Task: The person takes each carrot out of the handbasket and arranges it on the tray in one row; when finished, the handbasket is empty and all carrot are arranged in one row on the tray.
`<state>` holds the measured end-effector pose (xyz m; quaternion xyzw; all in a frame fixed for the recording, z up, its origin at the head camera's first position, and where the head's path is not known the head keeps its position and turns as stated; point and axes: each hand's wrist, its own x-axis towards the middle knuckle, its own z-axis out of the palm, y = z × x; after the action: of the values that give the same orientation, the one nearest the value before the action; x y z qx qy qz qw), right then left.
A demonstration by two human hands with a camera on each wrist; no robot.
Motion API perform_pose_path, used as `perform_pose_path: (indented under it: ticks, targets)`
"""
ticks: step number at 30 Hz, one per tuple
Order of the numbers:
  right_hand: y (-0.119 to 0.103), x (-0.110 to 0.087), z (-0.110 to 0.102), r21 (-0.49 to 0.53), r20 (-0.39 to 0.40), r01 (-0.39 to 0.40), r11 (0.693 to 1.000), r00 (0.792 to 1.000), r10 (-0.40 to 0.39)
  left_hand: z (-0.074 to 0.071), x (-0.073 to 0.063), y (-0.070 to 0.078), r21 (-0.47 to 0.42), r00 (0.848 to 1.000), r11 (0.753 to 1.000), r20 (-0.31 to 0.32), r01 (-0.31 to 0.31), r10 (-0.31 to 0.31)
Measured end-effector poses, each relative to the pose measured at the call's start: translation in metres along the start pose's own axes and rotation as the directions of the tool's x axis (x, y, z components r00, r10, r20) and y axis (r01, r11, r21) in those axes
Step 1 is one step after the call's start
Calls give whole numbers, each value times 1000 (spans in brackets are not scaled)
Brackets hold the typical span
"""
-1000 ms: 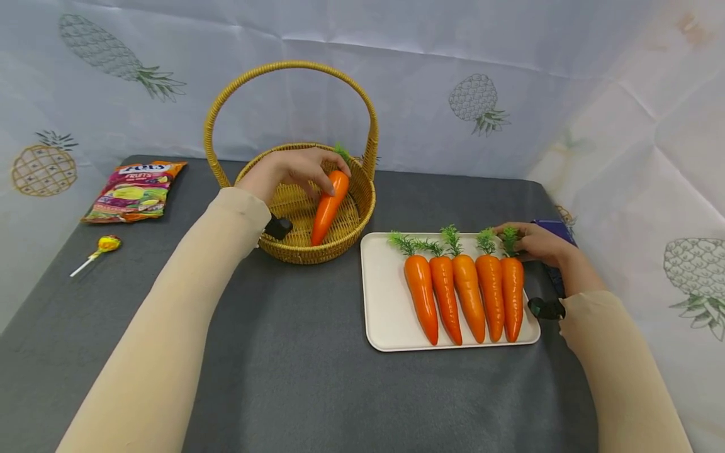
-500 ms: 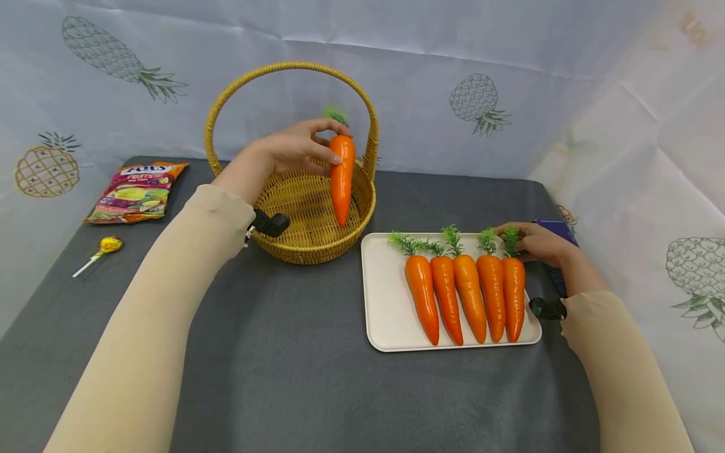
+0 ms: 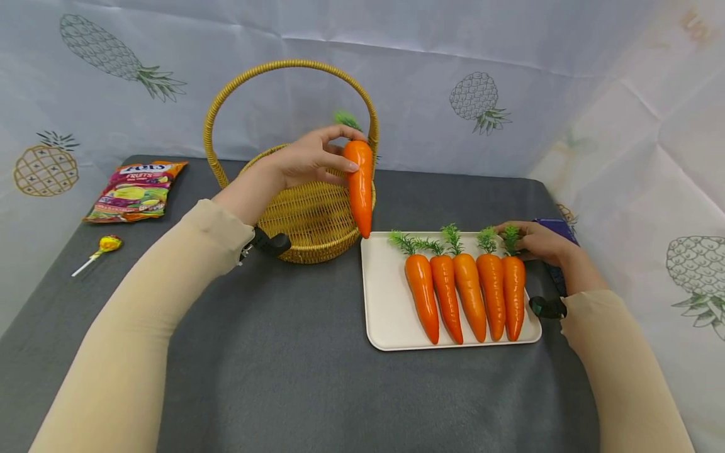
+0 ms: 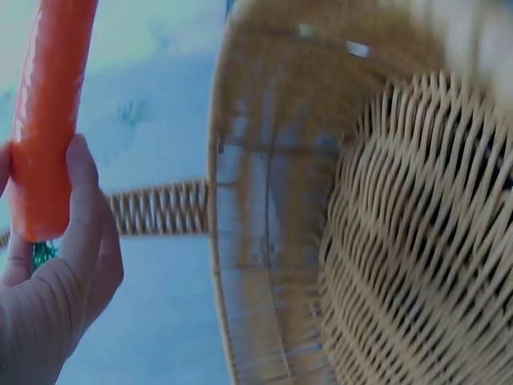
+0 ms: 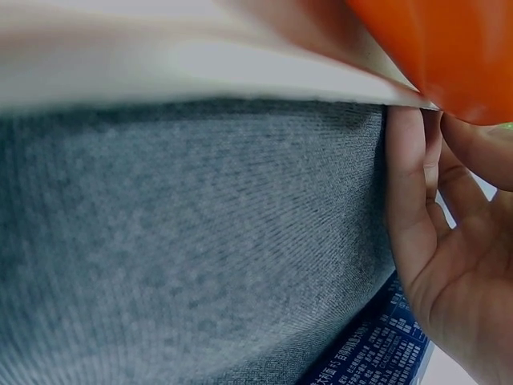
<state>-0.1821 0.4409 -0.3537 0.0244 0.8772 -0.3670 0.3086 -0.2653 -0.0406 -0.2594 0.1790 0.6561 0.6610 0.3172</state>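
My left hand (image 3: 317, 157) grips an orange carrot (image 3: 360, 185) near its leafy top, fingers and thumb on either side. The carrot hangs tip down over the right rim of the wicker basket (image 3: 314, 251), its tip close to the tray's upper left corner. In the left wrist view the held carrot (image 4: 50, 120) is beside the basket. On the white tray (image 3: 385, 314) lie several more carrots (image 3: 469, 296) in a row, leaves away from me. My right hand (image 3: 538, 242) holds the tray's right edge; in the right wrist view its fingers (image 5: 409, 172) are under the rim, thumb above.
A candy bag (image 3: 136, 192) lies at the table's back left, with a lollipop (image 3: 104, 245) in front of it. A dark blue packet (image 3: 557, 233) is partly hidden behind my right hand. The basket's tall handle (image 3: 291, 65) arches upward. A pineapple-print cloth (image 3: 408, 107) hangs behind.
My left hand has lifted the carrot up out of the basket and carried it right, past the rim toward the tray. The right hand and tray have stayed put.
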Motion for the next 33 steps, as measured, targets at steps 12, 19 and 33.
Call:
perform_pose_path:
  ticks: [12, 19, 33]
  targets:
    - [0, 1, 0, 3, 0, 0, 1000, 1000, 0, 45, -4, -11, -12, 999, 1000, 42, 4, -3]
    - [0, 1, 0, 4, 0, 4, 1000, 1000, -4, 69, -10, -21, -15, 998, 1000, 63, 18, -17]
    - [1, -1, 0, 6, 1, 6, 1000, 1000, -6, 100, -17, -45, -51, 997, 997, 33, 64, -63]
